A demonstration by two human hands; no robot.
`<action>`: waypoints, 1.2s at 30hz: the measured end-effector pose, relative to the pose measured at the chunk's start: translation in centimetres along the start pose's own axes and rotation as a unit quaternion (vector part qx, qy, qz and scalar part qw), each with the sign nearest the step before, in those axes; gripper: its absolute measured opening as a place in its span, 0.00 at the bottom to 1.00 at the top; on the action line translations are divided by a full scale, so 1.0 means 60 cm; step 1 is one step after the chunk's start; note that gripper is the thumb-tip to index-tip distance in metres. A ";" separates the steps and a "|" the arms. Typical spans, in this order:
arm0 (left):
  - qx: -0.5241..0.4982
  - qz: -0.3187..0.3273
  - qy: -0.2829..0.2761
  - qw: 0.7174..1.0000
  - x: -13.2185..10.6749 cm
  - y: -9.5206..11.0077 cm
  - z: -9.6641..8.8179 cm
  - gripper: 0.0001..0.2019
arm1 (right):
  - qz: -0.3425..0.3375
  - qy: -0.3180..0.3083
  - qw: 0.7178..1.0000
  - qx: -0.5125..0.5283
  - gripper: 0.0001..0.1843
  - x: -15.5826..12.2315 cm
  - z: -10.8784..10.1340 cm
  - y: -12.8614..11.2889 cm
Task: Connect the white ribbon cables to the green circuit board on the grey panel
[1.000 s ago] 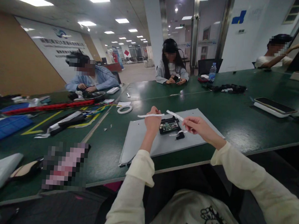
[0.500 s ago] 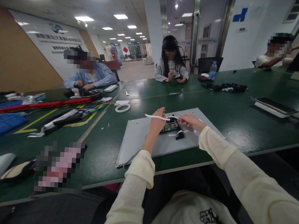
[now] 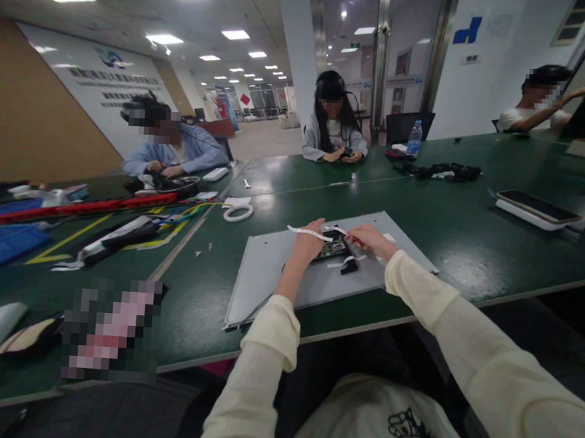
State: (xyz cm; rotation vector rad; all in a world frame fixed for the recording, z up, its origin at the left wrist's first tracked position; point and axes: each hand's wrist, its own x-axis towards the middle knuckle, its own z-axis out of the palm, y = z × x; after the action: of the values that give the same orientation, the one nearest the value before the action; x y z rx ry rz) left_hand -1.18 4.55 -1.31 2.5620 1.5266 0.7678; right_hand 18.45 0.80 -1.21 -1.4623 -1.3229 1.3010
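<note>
A small black-framed device with an exposed green circuit board (image 3: 334, 249) rests over a light grey panel (image 3: 268, 277). My left hand (image 3: 309, 241) is closed around the device's left side, its fingertips partly hidden. Across that hand runs a white ribbon cable (image 3: 301, 231). On the device's right, my right hand (image 3: 368, 240) is closed in a pinch at its upper edge, where a second short white strip (image 3: 336, 229) meets the fingertips. Just below lies a black piece (image 3: 349, 267) with a pale strip attached.
Left of the panel are a white tape roll (image 3: 238, 213), a small wrench (image 3: 247, 183), cables and a blue bin (image 3: 7, 247). To the right, a phone (image 3: 538, 205) lies on a white box. A water bottle (image 3: 415, 139) stands farther back. Other people sit around the green table.
My right hand has shifted slightly down and left at the device's upper edge. The short white strip there sits differently. My left hand stays on the device.
</note>
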 end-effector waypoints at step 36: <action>0.088 0.039 -0.123 0.988 -0.004 0.024 -0.014 0.21 | -0.085 0.076 0.939 -0.325 0.15 -0.005 -0.001 0.008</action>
State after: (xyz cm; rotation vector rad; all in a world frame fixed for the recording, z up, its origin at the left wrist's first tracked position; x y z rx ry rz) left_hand -0.50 3.46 -0.24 2.7315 1.4842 0.3169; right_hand 18.60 0.45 -1.61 -1.7818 -1.8256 0.6361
